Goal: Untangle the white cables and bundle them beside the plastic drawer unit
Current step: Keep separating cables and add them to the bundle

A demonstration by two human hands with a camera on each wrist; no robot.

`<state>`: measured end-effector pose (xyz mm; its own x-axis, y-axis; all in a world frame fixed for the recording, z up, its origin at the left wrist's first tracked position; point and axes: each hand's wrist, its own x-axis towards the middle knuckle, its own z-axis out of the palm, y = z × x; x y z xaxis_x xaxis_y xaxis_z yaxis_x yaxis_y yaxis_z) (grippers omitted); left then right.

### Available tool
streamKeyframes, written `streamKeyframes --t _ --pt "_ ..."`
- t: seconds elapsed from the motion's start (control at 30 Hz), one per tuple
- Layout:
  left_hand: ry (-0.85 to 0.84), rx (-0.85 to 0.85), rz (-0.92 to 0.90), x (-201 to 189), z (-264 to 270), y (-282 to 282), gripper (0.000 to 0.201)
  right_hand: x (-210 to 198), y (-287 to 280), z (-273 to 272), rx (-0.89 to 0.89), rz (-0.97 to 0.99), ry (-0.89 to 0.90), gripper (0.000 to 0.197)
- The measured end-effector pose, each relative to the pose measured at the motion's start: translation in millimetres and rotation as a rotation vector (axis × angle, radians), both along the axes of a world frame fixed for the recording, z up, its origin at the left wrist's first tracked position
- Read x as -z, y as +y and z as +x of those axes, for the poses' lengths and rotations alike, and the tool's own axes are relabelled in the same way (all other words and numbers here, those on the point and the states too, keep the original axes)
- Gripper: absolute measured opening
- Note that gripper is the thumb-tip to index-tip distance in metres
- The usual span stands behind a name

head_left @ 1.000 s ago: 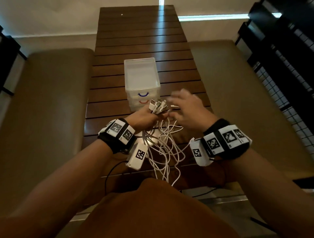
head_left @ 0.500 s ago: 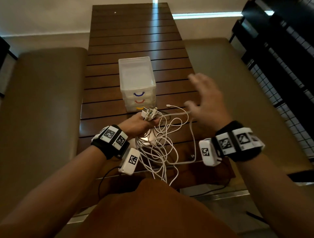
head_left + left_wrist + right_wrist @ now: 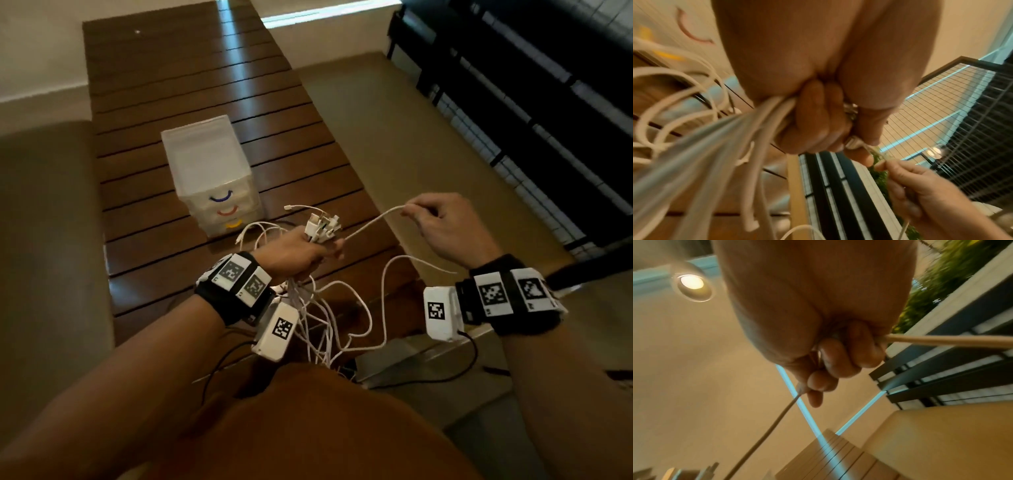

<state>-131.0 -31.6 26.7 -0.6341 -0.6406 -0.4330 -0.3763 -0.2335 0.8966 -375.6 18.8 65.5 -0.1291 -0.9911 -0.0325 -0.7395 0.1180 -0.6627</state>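
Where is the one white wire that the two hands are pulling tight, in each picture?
Head: the stretched cable runs right of centre, from the left hand up to the right hand.
Left wrist: a thin, blurry piece at lower right, between both hands.
Right wrist: it slants from the right hand's fingers to the lower left.
Shared landmark: the right hand, in all three.

Head view: high, looking down along table (image 3: 191,113). Wrist views: close under each palm, facing outward and up. Shared: right hand (image 3: 445,226) (image 3: 920,194), cables (image 3: 322,308) (image 3: 694,129).
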Motion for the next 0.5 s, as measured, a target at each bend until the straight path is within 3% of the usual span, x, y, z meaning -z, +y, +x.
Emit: streamKeyframes --t 0.13,0.23,0.3,0.37,0.4,0.5 --pt "-0.029 0.178 0.014 -12 -50 8 0.022 23 55 -38 0.257 0.073 -0.021 0.021" --pt "-0.072 0.320 0.001 -19 -82 21 0.038 55 102 -67 0.532 0.128 -0.142 0.021" --pt "-0.032 0.397 0.030 -20 -99 31 0.034 78 134 -81 0.663 0.228 -0.182 0.023" --pt "0.016 0.458 0.058 -22 -114 42 0.026 91 160 -86 0.673 0.376 -0.108 0.027" --pt "0.023 0.480 0.045 -23 -121 48 0.025 92 169 -85 0.672 0.440 -0.095 0.038" --pt "0.050 0.485 0.013 -23 -141 67 0.024 72 178 -72 0.509 0.420 -0.353 0.071"
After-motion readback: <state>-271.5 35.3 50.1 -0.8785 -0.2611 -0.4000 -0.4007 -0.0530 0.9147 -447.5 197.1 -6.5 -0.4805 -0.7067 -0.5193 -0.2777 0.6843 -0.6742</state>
